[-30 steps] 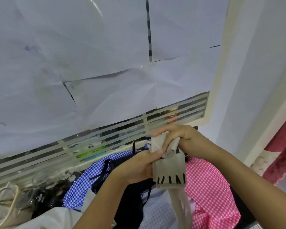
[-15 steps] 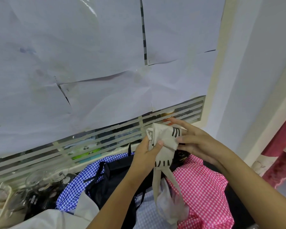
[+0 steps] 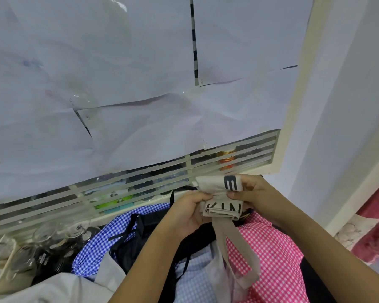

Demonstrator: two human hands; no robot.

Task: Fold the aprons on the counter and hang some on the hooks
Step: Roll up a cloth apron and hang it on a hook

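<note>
Beige apron [image 3: 222,196], folded into small bundle with black lettering, sitting between both hands above heap of aprons. Left hand [image 3: 189,212] gripping bundle's left edge, thumb pressing on top. Right hand [image 3: 251,196] curling round right side, thumb pinching fold. Beige straps [image 3: 229,243] dangling over pink gingham apron [image 3: 271,259]. Blue gingham apron [image 3: 92,250] and black apron [image 3: 129,248] lying at left.
</note>
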